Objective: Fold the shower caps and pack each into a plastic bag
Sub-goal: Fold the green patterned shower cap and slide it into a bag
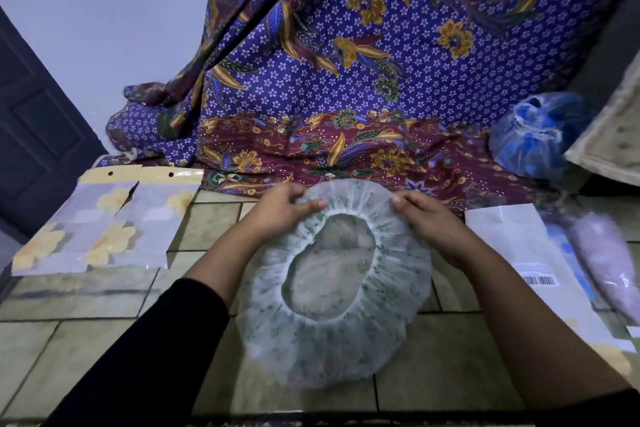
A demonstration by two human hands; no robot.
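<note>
Both hands — left hand and right hand — are pinching the shower cap's far rim on the tiled floor.

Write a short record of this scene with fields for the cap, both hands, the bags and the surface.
cap: shower cap, white with green print, lying unfolded, opening up
left hand: left hand grips the cap's far rim
right hand: right hand grips the far rim, further right
bags: flowered plastic bags flat at left; white packet with barcode at right
surface: tiled floor
backdrop: batik cloth
</note>
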